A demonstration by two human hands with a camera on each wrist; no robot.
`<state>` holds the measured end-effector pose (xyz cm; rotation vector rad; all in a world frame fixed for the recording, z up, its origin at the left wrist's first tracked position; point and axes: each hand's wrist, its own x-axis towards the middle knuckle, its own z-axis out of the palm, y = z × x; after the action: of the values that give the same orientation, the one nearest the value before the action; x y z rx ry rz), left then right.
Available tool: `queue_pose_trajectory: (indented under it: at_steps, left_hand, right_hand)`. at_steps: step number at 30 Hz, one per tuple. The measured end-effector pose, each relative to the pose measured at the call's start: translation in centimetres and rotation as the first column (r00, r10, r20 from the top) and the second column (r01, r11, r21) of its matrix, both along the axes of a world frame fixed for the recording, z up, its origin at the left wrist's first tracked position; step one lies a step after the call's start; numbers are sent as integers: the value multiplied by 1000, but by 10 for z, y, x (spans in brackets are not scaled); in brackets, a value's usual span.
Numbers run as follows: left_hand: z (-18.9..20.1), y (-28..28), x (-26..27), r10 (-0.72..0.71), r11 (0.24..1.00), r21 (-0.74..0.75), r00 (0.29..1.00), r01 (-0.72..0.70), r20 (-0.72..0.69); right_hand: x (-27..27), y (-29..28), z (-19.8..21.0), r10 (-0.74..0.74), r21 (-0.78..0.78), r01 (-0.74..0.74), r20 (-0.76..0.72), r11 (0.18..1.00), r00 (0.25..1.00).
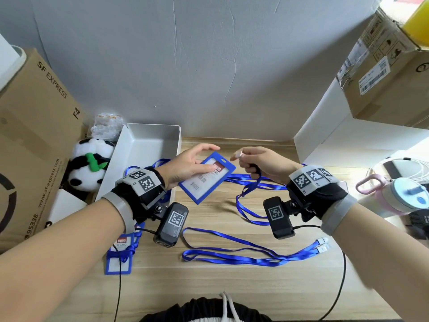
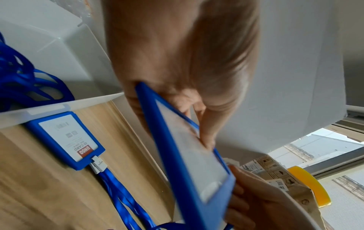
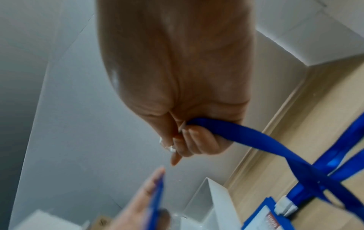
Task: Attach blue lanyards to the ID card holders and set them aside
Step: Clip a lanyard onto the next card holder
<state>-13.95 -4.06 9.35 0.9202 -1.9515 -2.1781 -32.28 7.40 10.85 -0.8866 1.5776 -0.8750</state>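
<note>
My left hand [image 1: 192, 162] holds a blue ID card holder [image 1: 206, 180] tilted above the table, fingers on its face and thumb at its far edge; the left wrist view shows the holder [image 2: 189, 155] close up, slot end toward my right hand. My right hand [image 1: 253, 161] pinches the white clip [image 1: 239, 155] of a blue lanyard [image 1: 249, 191], a short gap right of the holder's slot. In the right wrist view the fingers [image 3: 193, 140] curl round the strap [image 3: 246, 135], which trails to the table.
Two more lanyards [image 1: 232, 254] lie on the wooden table in front. A holder with lanyard attached [image 1: 119, 254] lies under my left forearm. A white tray [image 1: 148, 145] with blue lanyards stands at the back left, beside cardboard boxes [image 1: 34, 147] and a panda toy [image 1: 89, 166]. A pink bottle [image 1: 392, 196] stands at the right.
</note>
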Motion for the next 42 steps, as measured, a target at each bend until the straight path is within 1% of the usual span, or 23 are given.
queue_pose_trajectory:
  at_steps: [2,4,6,8,12,14,16,18,20,23,26,28,30,32,34,37,39,42]
  left_hand:
    - [-4,-3,2,84,994,-72,995,-80,47]
    - [-9,-3,1,122,978,-182,984,-98,126]
    - [-12,-1,-2,125,970,-231,974,-80,188]
    - [-11,3,-6,115,963,-264,971,-58,208]
    - [-8,11,-15,65,943,-333,977,6,201]
    - [-7,17,-19,16,940,-338,980,53,200]
    - [-8,21,-24,-23,936,-341,979,91,201]
    - [-8,24,-28,-31,936,-337,981,96,194]
    - [-9,26,-31,-28,936,-340,983,90,183]
    - [-8,26,-31,-26,929,-357,982,92,185]
    - [-10,25,-28,-54,922,-368,981,121,188]
    - [-11,26,-27,-84,905,-393,975,161,205]
    - [-11,29,-28,-113,871,-443,965,212,238]
    - [-10,34,-31,-138,844,-480,962,239,238]
    - [-6,39,-36,-121,841,-504,976,198,182]
    - [-2,40,-43,15,833,-550,991,60,131]
    - [-1,36,-44,46,824,-565,988,46,149]
    - [-8,21,-34,27,846,-527,979,87,204]
  right_hand:
    - [-1,0,4,-42,-71,51,129,996,991]
    - [-1,-2,8,-48,-135,74,187,988,981]
    - [0,-5,12,-49,-178,87,211,980,976]
    - [3,-7,16,-40,-204,96,265,974,964]
    - [10,-11,25,-64,-160,131,367,978,928]
    - [15,-14,28,-66,-160,134,368,978,927]
    - [18,-14,30,-58,-202,126,312,971,948]
    - [20,-13,30,-37,-243,106,270,964,962]
    - [21,-12,30,-26,-271,100,262,957,965]
    - [22,-10,31,-35,-323,111,233,940,972]
    - [22,-8,32,-42,-376,120,209,919,977]
    - [24,-9,34,-48,-390,151,260,909,964]
    - [27,-12,38,-63,-385,197,332,902,941]
    - [32,-16,44,-58,-379,219,394,899,917]
    - [39,-19,50,-20,-387,217,452,896,892]
    - [43,-23,62,32,-422,241,545,874,838]
    - [37,-24,70,24,-449,290,574,845,819]
    - [15,-18,75,-76,-473,374,536,798,841]
